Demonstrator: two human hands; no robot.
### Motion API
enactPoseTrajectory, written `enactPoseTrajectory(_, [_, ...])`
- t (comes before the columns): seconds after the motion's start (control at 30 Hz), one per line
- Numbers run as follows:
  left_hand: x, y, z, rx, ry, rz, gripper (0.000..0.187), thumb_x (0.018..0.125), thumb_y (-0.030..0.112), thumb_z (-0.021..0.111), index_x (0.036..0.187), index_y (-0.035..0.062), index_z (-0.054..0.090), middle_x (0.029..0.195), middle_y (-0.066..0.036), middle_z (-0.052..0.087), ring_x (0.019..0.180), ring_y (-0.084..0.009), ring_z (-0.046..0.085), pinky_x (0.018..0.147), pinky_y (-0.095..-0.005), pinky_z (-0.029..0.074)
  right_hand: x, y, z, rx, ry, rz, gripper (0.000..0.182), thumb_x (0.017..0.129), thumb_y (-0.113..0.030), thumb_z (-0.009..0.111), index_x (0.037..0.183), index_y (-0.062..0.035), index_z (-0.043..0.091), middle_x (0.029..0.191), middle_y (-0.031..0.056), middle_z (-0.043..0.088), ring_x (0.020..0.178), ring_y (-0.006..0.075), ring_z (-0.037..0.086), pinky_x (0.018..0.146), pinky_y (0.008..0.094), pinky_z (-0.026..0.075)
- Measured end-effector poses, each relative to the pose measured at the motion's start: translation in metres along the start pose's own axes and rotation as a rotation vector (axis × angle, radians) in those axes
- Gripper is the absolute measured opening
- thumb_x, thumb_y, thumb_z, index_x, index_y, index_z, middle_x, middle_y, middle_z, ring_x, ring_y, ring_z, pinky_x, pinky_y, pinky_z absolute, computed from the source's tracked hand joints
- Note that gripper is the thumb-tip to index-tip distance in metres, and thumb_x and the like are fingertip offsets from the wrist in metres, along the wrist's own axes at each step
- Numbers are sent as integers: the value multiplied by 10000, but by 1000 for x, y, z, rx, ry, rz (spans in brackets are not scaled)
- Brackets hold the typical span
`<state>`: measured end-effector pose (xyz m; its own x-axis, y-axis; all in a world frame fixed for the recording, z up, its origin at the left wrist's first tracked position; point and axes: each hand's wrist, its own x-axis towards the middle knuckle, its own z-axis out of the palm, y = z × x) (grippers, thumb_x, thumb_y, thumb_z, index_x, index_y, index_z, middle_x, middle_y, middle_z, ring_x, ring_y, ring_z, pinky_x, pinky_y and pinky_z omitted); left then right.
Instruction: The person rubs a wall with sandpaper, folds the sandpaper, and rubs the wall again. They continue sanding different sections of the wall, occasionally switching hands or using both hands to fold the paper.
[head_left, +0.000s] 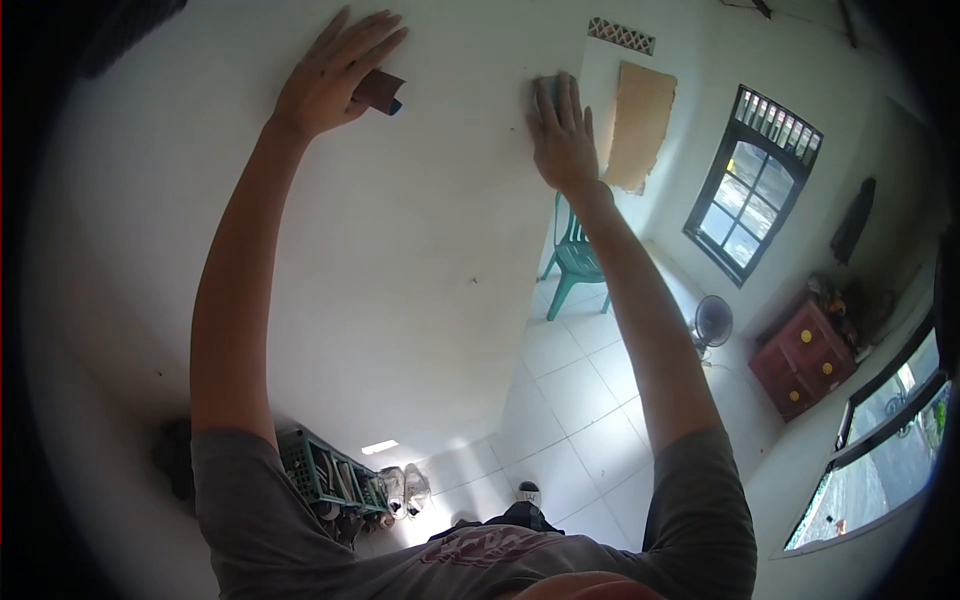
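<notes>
Both my arms reach up to a broad white wall (410,230). My left hand (338,78) lies against its upper part, fingers stretched out. Between that thumb and palm is a curled piece of brown sandpaper (377,90), with a small blue edge showing at its lower right. Farther right, near the wall's edge, my right hand (562,135) presses its fingers over a dark blue-grey pad (549,88). Most of the pad is hidden by the fingers, so its exact kind cannot be told.
Beyond the wall edge stand a green plastic chair (577,262), a fan (712,322) and a red drawer cabinet (803,360). Low at the left, a green rack (325,470) with shoes (405,490) stands by the wall. A brown board (640,125) hangs behind.
</notes>
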<state>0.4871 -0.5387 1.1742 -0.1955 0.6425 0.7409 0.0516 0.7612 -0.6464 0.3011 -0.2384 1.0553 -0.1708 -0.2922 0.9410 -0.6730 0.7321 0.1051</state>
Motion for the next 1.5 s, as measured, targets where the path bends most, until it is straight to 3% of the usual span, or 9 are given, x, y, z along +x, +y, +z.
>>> enactPoseTrajectory(0.17, [-2,1,-2,-1,11,-10,1028,591,80,894,1513,243,469,1545,34,494,1417,-197,480,1261,-442,357,-39,-4,16,22,-60,73,594,1097,-400,377,1641,-202,243,1696,196,173,1566,397,172,1214,623,244])
enactPoseTrajectory(0.27, [-5,-3,-11,45,-183,10,885,743,208,873,1508,75,449,1567,-99,460,1453,-268,437,1282,-523,248,-64,-10,24,77,-66,109,599,1101,-395,368,1644,-184,230,1698,205,157,1562,415,169,1215,626,235])
enactPoseTrajectory(0.37, [-7,-5,-2,100,-127,31,947,724,277,894,1528,106,425,1590,-77,411,1467,-259,406,1295,-539,204,-76,-12,21,76,-100,104,603,1103,-378,367,1647,-167,214,1700,202,152,1563,400,178,1215,625,237])
enactPoseTrajectory(0.47, [-4,1,1,-5,90,-20,1042,581,94,899,1517,241,467,1529,32,507,1384,-206,512,1247,-436,380,-60,-5,-4,166,-124,121,579,1103,-340,374,1631,-132,261,1678,214,223,1555,387,218,1211,625,240])
enactPoseTrajectory(0.7, [-1,6,-5,30,102,-37,1006,615,145,890,1524,234,469,1484,22,540,1302,-228,568,1205,-441,433,34,15,-25,199,123,39,524,1090,-244,408,1558,-10,368,1609,253,353,1503,407,330,1205,597,270])
enactPoseTrajectory(0.97, [-3,1,0,8,125,-37,933,670,182,883,1512,255,488,1478,40,542,1292,-259,576,1162,-450,479,-47,-4,9,227,86,105,532,1080,-179,417,1557,42,331,1606,243,370,1520,387,306,1222,574,257])
enactPoseTrajectory(1.07, [-10,1,3,65,117,-73,933,609,151,884,1467,246,528,1483,45,533,1298,-214,570,1188,-432,452,-51,-11,-16,298,-17,164,510,1097,-178,368,1549,56,332,1595,229,396,1507,379,334,1235,557,234])
enactPoseTrajectory(1.23, [-7,2,2,69,115,-90,1032,565,211,927,1498,280,491,1473,58,527,1266,-206,574,1201,-439,443,21,-2,-45,410,176,118,493,1101,-186,362,1539,39,342,1579,230,410,1464,418,377,1240,548,234])
enactPoseTrajectory(1.5, [-9,3,4,64,130,-74,888,701,252,888,1499,312,504,1480,68,526,1327,-293,548,1108,-436,528,-12,10,23,305,206,74,611,1055,-83,441,1582,60,168,1559,319,381,1406,512,401,1207,551,332])
